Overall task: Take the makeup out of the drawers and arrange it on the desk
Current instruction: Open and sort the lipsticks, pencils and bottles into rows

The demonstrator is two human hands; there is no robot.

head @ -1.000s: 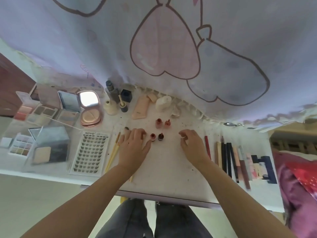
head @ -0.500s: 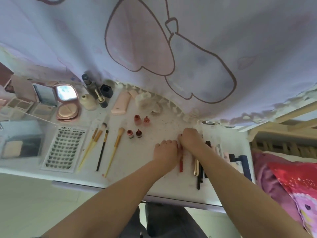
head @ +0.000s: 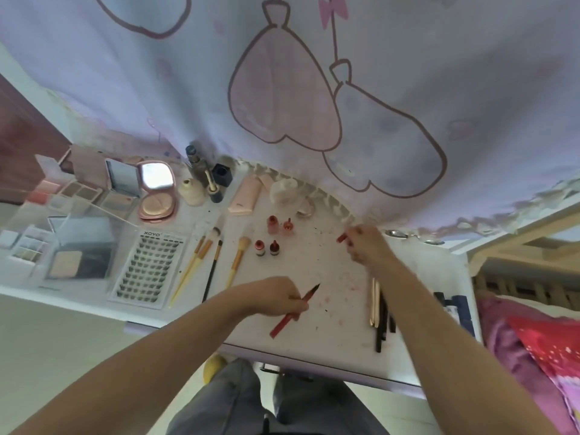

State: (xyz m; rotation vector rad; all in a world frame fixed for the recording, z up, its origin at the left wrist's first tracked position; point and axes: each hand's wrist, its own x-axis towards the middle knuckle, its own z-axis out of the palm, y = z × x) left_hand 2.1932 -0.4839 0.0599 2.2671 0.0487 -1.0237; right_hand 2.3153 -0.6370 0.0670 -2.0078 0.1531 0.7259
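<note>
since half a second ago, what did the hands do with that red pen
The hands, together over the red pen half a second ago, have drawn apart. The left hand now grips the red pen, its dark tip bared, nearer the desk's front edge. The right hand pinches the red cap farther back. The brushes, the small red bottles and the lash tray lie as before.

Glossy rose-gold compact, matt speckled desk, cloth curtain.
</note>
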